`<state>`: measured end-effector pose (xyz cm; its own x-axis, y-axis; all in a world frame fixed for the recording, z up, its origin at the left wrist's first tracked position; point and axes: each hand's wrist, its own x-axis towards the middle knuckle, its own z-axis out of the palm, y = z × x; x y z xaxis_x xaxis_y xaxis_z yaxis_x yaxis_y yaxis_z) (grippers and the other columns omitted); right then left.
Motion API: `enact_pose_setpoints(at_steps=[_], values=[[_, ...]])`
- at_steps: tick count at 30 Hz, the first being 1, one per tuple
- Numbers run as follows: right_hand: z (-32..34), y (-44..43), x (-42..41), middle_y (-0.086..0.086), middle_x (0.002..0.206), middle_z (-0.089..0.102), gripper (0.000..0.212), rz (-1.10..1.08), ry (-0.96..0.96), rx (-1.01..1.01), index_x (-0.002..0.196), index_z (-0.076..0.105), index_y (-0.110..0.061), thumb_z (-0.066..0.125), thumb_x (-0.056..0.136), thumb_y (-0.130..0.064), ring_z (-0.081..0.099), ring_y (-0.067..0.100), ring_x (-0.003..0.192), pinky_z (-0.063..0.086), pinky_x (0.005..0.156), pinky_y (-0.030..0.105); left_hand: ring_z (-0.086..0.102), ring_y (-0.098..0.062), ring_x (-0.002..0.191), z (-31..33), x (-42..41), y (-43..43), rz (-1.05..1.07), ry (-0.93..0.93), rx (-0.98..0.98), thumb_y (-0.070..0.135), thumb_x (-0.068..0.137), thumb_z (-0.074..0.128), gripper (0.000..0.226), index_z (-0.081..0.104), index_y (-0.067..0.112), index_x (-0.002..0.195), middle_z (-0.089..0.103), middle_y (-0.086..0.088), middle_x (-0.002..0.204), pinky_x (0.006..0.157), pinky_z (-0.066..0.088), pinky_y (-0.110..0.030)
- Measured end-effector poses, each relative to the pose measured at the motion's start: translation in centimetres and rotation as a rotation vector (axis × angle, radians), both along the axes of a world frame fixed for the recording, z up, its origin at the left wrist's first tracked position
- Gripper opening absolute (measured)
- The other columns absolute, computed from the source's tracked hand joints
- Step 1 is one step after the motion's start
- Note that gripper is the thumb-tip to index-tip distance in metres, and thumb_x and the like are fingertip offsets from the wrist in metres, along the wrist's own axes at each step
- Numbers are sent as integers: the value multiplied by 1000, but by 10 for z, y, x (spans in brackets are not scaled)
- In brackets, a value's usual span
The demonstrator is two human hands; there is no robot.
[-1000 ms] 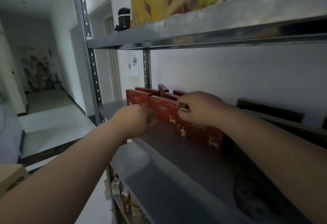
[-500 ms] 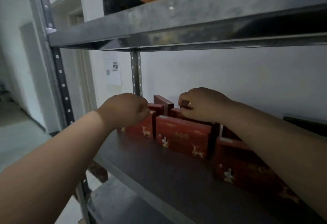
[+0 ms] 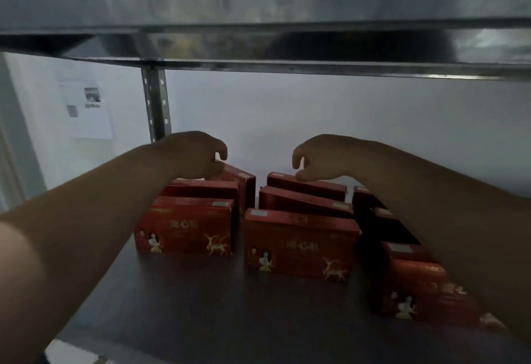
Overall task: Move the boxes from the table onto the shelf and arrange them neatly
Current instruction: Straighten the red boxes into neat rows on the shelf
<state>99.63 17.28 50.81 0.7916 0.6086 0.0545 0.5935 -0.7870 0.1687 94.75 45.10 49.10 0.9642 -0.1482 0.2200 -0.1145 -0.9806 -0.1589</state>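
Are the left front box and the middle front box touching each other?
Apart. The head view shows a dark gap between the left front box and the middle front box.

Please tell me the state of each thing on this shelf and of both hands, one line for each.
back left box: upright, turned askew.
back middle box: upright, in line.
front left box: upright, face forward.
front middle box: upright, face forward.
left hand: curled on back left box; grip hidden.
right hand: loosely curled, thumb touching back middle box.
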Motion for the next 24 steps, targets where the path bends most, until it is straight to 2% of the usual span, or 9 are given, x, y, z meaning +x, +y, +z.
enact_pose_setpoints(at_steps=[7, 12, 14, 16, 19, 22, 24], values=[[-8, 3, 24, -1, 137, 55, 55, -94, 58, -99, 140, 52, -22, 64, 92, -46, 53, 20, 120, 42, 85, 31, 53, -18, 118, 1, 42, 0, 18, 157, 160, 32, 92, 64, 60, 39, 32, 146, 59, 5, 130, 97, 47, -40], [-21, 19, 34, 6, 120, 66, 53, -173, 56, -260, 127, 63, -14, 68, 87, -47, 63, 25, 108, 54, 91, 41, 52, -15, 118, -2, 67, -3, -69, 245, 199, 20, 88, 71, 72, 36, 33, 149, 50, 6, 144, 88, 40, -26], [-24, 23, 36, 6, 115, 67, 49, -203, 54, -265, 124, 65, -14, 71, 86, -43, 65, 24, 102, 55, 83, 36, 52, -14, 115, -4, 77, -2, -115, 279, 223, 19, 86, 73, 67, 44, 34, 144, 50, 8, 142, 86, 38, -25], [-25, 28, 37, 5, 113, 66, 44, -221, 53, -240, 124, 65, -15, 72, 86, -37, 64, 23, 100, 51, 74, 32, 51, -12, 103, -7, 85, 1, -163, 288, 232, 19, 86, 71, 52, 54, 33, 133, 55, 10, 132, 83, 41, -28], [-26, 31, 39, -4, 111, 62, 43, -249, 54, -174, 124, 63, -22, 74, 84, -32, 60, 20, 100, 50, 78, 32, 56, -14, 97, -9, 99, 11, -238, 234, 272, 22, 88, 67, 31, 61, 33, 116, 62, 9, 117, 86, 51, -36], [-28, 37, 40, -9, 105, 58, 45, -269, 62, -118, 127, 62, -28, 74, 83, -30, 56, 16, 98, 48, 79, 32, 57, -16, 101, -9, 107, 22, -250, 229, 282, 27, 89, 66, 30, 61, 33, 118, 61, 9, 115, 89, 51, -39], [-29, 42, 40, -7, 109, 59, 45, -276, 50, -106, 128, 62, -29, 73, 84, -28, 55, 16, 99, 46, 79, 31, 55, -15, 100, -8, 111, 29, -258, 226, 291, 30, 89, 67, 32, 61, 32, 121, 58, 9, 114, 88, 48, -35]])
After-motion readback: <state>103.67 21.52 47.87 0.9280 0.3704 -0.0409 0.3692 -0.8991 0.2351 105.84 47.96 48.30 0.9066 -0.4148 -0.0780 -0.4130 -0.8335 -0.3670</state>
